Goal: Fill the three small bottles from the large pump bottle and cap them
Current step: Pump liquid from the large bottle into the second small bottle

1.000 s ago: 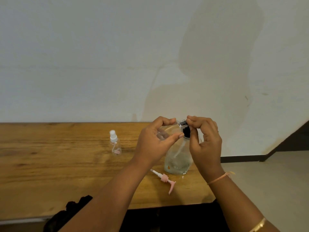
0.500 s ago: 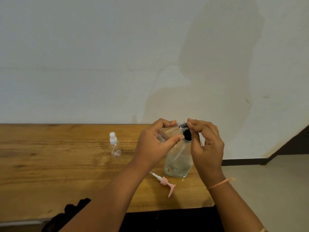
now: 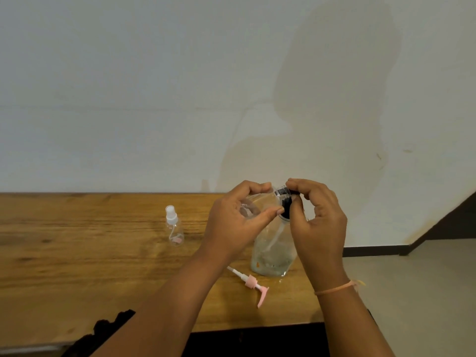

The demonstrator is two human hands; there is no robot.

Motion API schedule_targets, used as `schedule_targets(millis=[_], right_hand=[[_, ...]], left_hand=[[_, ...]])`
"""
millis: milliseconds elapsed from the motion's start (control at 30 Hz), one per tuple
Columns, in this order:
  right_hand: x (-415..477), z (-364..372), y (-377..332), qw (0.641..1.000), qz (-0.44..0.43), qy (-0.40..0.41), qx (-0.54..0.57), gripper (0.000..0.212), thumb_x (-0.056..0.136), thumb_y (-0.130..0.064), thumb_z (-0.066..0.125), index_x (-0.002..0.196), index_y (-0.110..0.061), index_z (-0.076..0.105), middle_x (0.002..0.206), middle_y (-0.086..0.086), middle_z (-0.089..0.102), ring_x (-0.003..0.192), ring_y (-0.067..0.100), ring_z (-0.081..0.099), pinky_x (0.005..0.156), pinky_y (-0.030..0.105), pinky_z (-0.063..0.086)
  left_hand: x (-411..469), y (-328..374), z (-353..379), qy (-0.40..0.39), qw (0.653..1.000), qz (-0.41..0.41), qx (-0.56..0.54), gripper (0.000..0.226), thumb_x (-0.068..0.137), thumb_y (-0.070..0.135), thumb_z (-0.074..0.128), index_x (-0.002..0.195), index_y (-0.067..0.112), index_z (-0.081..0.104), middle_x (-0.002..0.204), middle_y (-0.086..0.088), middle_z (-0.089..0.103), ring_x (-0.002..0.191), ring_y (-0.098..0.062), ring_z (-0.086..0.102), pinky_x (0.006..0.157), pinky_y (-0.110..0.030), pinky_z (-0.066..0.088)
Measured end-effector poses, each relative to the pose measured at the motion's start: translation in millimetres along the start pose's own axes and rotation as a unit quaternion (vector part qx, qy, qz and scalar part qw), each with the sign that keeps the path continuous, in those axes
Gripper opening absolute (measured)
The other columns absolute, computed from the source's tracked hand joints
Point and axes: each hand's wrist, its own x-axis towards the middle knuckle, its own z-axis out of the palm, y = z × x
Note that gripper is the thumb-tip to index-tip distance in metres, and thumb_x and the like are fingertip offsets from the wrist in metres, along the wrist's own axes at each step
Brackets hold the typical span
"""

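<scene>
My left hand [image 3: 238, 222] grips a small clear bottle [image 3: 248, 211], tilted, above the table. My right hand [image 3: 318, 217] pinches the bottle's black cap [image 3: 286, 202] at its neck. Behind and below my hands stands the large clear bottle [image 3: 271, 251] without its pump, a little liquid at its bottom. Its pink and white pump head [image 3: 253, 284] lies on the wood in front of it. Another small clear bottle with a white spray cap [image 3: 174, 228] stands upright to the left. A third small bottle is not visible.
The wooden table [image 3: 77, 253] ends at its front edge near my forearms and at its right edge just past the large bottle. A white wall rises behind. A dark object [image 3: 113, 325] shows at the lower left edge.
My hands stay together at the small bottle's neck; the right fingers have shifted slightly on the black cap. The view has tilted a little.
</scene>
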Motion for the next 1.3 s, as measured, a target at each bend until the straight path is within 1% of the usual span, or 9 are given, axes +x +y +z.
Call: schedule_targets(millis=[133, 300, 467, 667, 733, 900, 1067, 1167, 1300], right_hand=[[-4.2, -1.5, 3.8, 0.995, -0.042, -0.001, -0.089, 0.025, 0.082, 0.0, 0.059, 0.105, -0.004, 0.068, 0.103, 0.001, 0.065, 0.1, 0.013, 0.053, 0.091, 0.0, 0.033], [-9.1, 2.6, 10.3, 0.994, -0.059, 0.006, -0.09, 0.026, 0.08, 0.003, 0.06, 0.104, -0.001, 0.068, 0.101, 0.009, 0.067, 0.097, 0.016, 0.055, 0.091, 0.003, 0.034], [-9.4, -0.5, 2.6, 0.998, -0.037, 0.006, -0.054, 0.025, 0.081, 0.002, 0.058, 0.103, -0.003, 0.068, 0.103, -0.005, 0.059, 0.098, 0.021, 0.058, 0.09, 0.003, 0.035], [-1.0, -4.5, 1.6, 0.996, -0.048, -0.019, -0.071, 0.024, 0.082, 0.003, 0.058, 0.102, -0.003, 0.069, 0.111, -0.006, 0.058, 0.102, 0.017, 0.053, 0.083, 0.005, 0.038], [-3.8, -0.8, 4.2, 0.996, -0.053, -0.009, -0.075, 0.024, 0.081, 0.004, 0.058, 0.101, -0.003, 0.068, 0.106, -0.007, 0.058, 0.101, 0.018, 0.054, 0.085, 0.004, 0.037], [-9.4, 2.5, 13.1, 0.996, -0.061, -0.016, -0.07, 0.025, 0.08, 0.005, 0.058, 0.102, -0.002, 0.067, 0.107, -0.007, 0.056, 0.101, 0.018, 0.053, 0.09, 0.004, 0.035], [-8.8, -1.2, 4.2, 0.997, -0.05, 0.002, -0.05, 0.025, 0.081, 0.006, 0.057, 0.103, -0.002, 0.067, 0.106, -0.004, 0.059, 0.1, 0.021, 0.057, 0.091, 0.003, 0.034], [-6.0, -1.4, 3.0, 0.997, -0.053, 0.003, -0.06, 0.028, 0.08, 0.011, 0.059, 0.103, -0.001, 0.067, 0.106, -0.005, 0.059, 0.099, 0.026, 0.059, 0.091, 0.003, 0.033], [-9.7, 1.9, 10.6, 0.996, -0.059, 0.006, -0.06, 0.035, 0.079, 0.015, 0.062, 0.107, -0.006, 0.066, 0.11, -0.007, 0.058, 0.102, 0.018, 0.056, 0.091, 0.007, 0.037]], left_hand=[[1.3, -2.1, -0.2, -0.008, 1.0, -0.014, -0.005, 0.03, 0.067, 0.039, 0.078, 0.089, 0.045, 0.058, 0.106, 0.032, 0.063, 0.079, -0.001, 0.064, 0.069, -0.028, 0.058], [-1.2, -6.9, -1.1, -0.014, 1.0, -0.016, -0.013, 0.029, 0.069, 0.028, 0.081, 0.086, 0.037, 0.059, 0.095, 0.032, 0.064, 0.086, 0.006, 0.064, 0.071, -0.011, 0.05], [-2.7, -7.0, -1.9, -0.014, 1.0, 0.001, -0.006, 0.029, 0.07, 0.032, 0.08, 0.087, 0.04, 0.057, 0.1, 0.031, 0.063, 0.091, 0.004, 0.063, 0.074, -0.016, 0.053], [-0.3, -3.6, -2.9, -0.025, 0.999, 0.021, -0.004, 0.026, 0.07, 0.045, 0.076, 0.085, 0.047, 0.055, 0.103, 0.031, 0.062, 0.095, 0.004, 0.064, 0.077, -0.019, 0.055], [-1.1, -5.7, -1.0, -0.029, 0.999, 0.003, -0.023, 0.023, 0.067, 0.047, 0.072, 0.082, 0.046, 0.054, 0.1, 0.034, 0.062, 0.096, 0.002, 0.065, 0.078, -0.021, 0.056], [-4.1, -9.0, 0.6, -0.036, 0.999, 0.0, -0.029, 0.025, 0.067, 0.039, 0.073, 0.079, 0.035, 0.051, 0.1, 0.029, 0.062, 0.09, 0.006, 0.064, 0.073, -0.016, 0.054], [-2.9, -5.7, -2.0, -0.037, 0.999, 0.028, -0.003, 0.029, 0.069, 0.042, 0.079, 0.085, 0.044, 0.054, 0.1, 0.037, 0.062, 0.081, 0.001, 0.066, 0.07, -0.021, 0.056], [-0.7, -2.8, -4.1, -0.036, 0.998, 0.043, 0.012, 0.027, 0.069, 0.046, 0.074, 0.087, 0.046, 0.055, 0.101, 0.039, 0.06, 0.081, 0.002, 0.066, 0.07, -0.023, 0.057], [-1.3, -6.6, -2.2, -0.029, 0.999, 0.021, -0.003, 0.029, 0.066, 0.05, 0.078, 0.083, 0.047, 0.055, 0.1, 0.034, 0.063, 0.082, 0.001, 0.066, 0.072, -0.027, 0.058]])
